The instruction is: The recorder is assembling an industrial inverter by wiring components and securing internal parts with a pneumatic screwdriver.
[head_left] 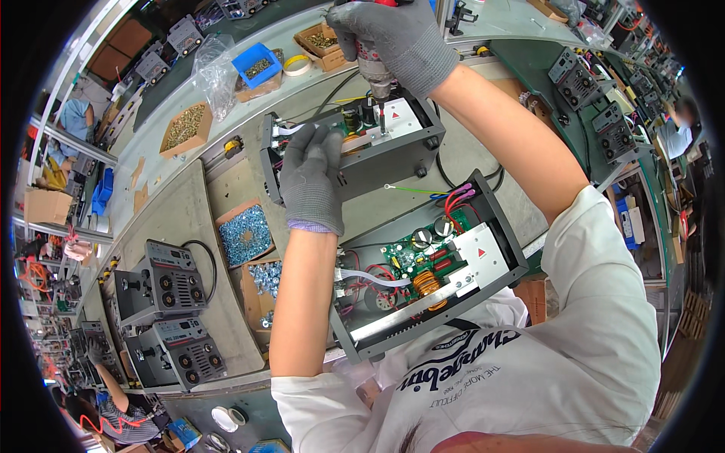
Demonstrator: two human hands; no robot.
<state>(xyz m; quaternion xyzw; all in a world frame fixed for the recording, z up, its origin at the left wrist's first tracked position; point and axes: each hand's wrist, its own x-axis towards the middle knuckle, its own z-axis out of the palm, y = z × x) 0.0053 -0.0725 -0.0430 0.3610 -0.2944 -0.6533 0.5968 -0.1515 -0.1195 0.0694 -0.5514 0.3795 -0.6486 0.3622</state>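
My right hand (404, 45), in a grey glove, grips a power screwdriver (372, 66) at the top of the view. Its bit points down at the white plate (396, 117) inside an open welding machine housing (393, 162). My left hand (311, 177), gloved too, lies over the left part of that housing. Its fingers are bent and close together; whatever is under the fingertips is hidden. Nearer to me sits a second open welding machine (453, 309), tilted, with a green circuit board (411, 253), a copper coil (427, 283) and loose coloured wires (459, 200).
Left of my forearm are boxes of blue-silver fasteners (245, 235) and silver ones (266, 278). Two closed welding machines (177, 283) stand farther left. Brass-coloured screws fill a carton (187, 130) and a blue bin (257, 68) beyond. Other people work at both sides.
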